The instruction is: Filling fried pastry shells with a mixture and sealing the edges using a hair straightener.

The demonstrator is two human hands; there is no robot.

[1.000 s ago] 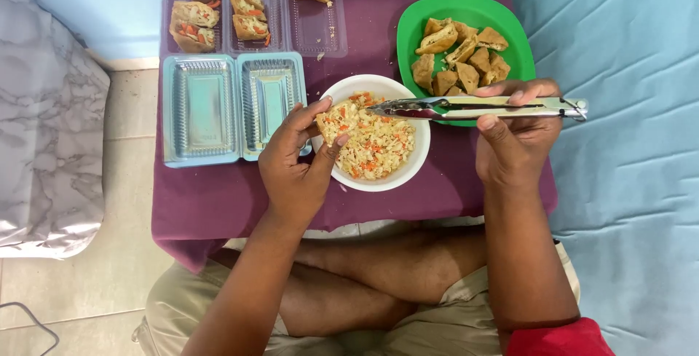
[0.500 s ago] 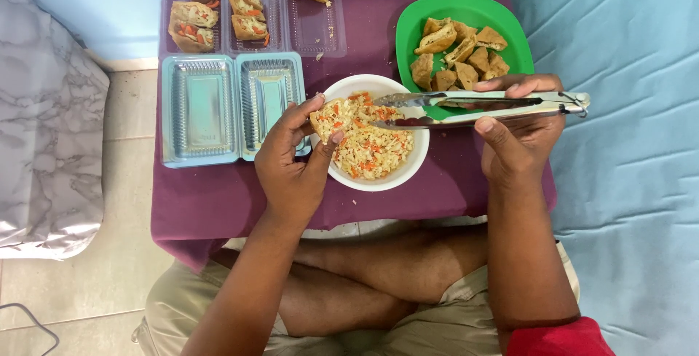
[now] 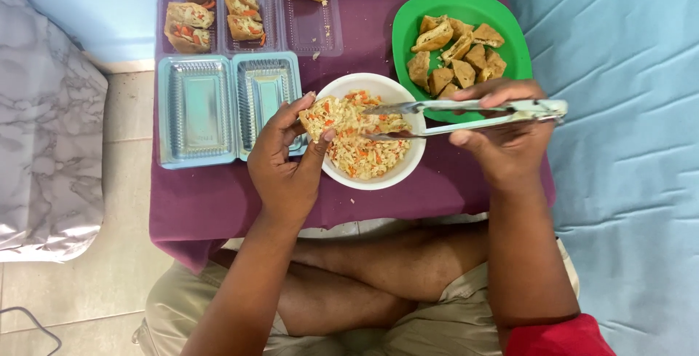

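Observation:
My left hand (image 3: 285, 161) holds a tofu pocket (image 3: 322, 113) heaped with shredded vegetable filling, just over the left rim of a white bowl (image 3: 408, 164) of the same filling. My right hand (image 3: 504, 140) grips metal tongs (image 3: 466, 114) that point left across the bowl, their tips close to the pocket. A green plate (image 3: 412, 18) of plain fried tofu pieces (image 3: 455, 57) sits behind the bowl, partly under the tongs.
An open clear plastic box (image 3: 227, 106) lies left of the bowl on the purple cloth (image 3: 204, 199). Behind it, another clear box (image 3: 251, 9) holds several stuffed tofu pieces. Light blue fabric (image 3: 619, 123) lies on the right, floor tiles on the left.
The pocket in my left hand has risen a little toward the bowl's left rim. The tongs have drawn closer to it.

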